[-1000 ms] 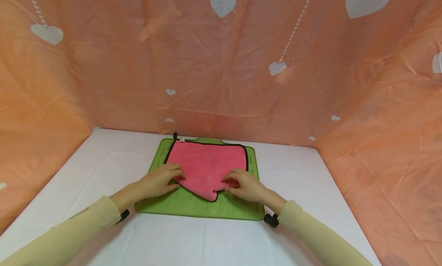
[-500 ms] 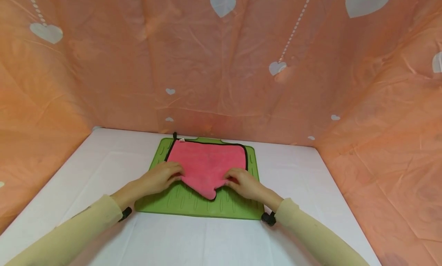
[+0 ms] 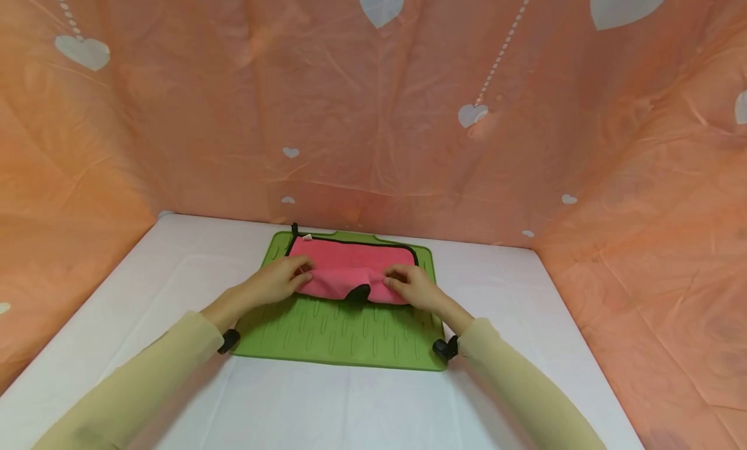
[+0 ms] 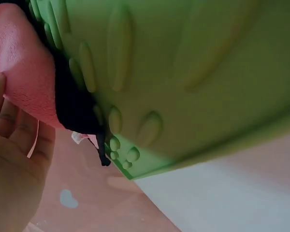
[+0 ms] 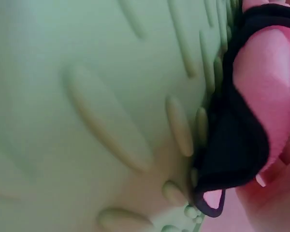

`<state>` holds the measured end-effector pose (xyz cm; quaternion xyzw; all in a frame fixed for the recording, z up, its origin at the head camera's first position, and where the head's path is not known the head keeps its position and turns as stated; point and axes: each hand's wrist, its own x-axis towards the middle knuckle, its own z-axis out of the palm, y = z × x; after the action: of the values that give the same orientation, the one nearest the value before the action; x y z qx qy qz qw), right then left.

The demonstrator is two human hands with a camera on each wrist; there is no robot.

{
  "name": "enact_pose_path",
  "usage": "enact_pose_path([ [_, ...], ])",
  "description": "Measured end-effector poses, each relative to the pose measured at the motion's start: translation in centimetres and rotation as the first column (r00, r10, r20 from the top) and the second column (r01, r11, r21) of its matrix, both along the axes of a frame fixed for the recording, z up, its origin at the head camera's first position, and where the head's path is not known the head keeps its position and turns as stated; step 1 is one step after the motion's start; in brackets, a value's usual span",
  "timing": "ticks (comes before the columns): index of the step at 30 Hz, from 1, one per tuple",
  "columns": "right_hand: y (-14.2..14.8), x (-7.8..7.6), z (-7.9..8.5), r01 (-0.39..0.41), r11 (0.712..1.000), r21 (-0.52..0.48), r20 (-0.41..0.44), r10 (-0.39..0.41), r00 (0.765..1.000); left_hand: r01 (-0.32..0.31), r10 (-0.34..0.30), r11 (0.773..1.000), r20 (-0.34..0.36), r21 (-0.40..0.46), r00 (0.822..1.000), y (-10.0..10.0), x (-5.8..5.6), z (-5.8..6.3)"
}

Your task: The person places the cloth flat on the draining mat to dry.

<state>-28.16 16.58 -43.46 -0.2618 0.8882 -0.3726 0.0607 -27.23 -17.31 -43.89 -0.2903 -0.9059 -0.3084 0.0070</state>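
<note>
A pink cloth (image 3: 350, 252) with black edging lies across the far half of a green ridged mat (image 3: 338, 336). Its near part is lifted and turned over, and a dark patch shows at the middle of the near edge. My left hand (image 3: 273, 283) pinches the cloth at its left side. At the right side my right hand (image 3: 419, 288) pinches it too. In the left wrist view the pink fabric (image 4: 26, 72) bulges over the fingers. The right wrist view shows a black loop (image 5: 211, 212) hanging at the cloth's corner, close over the mat.
The mat lies on a white-covered table (image 3: 344, 404). An orange sheet with pale hearts (image 3: 373, 145) rises behind the table and along both sides. Each wrist carries a small black device, such as the right one (image 3: 445, 348).
Both hands have moved away from me, carrying the cloth's near edge up and over. The hanging pink flap has turned under or back, and more of the mat's near half shows.
</note>
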Motion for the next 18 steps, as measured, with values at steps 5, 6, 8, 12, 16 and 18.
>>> enact_pose_path([
  [5, -0.4, -1.6, -0.7, 0.046, 0.998, 0.031, 0.006, -0.046, 0.999, -0.025, 0.025, 1.000, 0.001, -0.017, 1.000, 0.3, -1.4, -0.3],
  [6, -0.5, -1.8, -0.8, 0.054, 0.998, 0.035, 0.012, -0.054, 0.998, -0.030, 0.029, 0.999, -0.005, -0.029, 1.000, 0.4, -1.6, -0.4],
  [8, -0.6, -2.1, -1.1, 0.066, 0.997, 0.042, 0.023, -0.067, 0.997, -0.036, 0.035, 0.998, -0.026, -0.055, 0.999, 0.5, -1.8, -0.6],
  [12, -0.7, -2.5, -1.3, 0.075, 0.996, 0.045, 0.031, -0.076, 0.997, -0.046, 0.038, 0.994, -0.083, -0.096, 0.996, 0.7, -1.9, -0.7],
  [16, -0.8, -2.4, -1.0, 0.075, 0.996, 0.038, -0.020, -0.074, 0.997, -0.055, 0.042, 0.995, -0.141, -0.089, 0.989, 0.9, -1.9, -0.8],
  [18, -0.7, -1.9, -0.7, 0.077, 0.997, 0.028, -0.077, -0.074, 0.994, -0.062, 0.048, 0.995, -0.170, -0.073, 0.984, 1.0, -1.6, -0.7],
])
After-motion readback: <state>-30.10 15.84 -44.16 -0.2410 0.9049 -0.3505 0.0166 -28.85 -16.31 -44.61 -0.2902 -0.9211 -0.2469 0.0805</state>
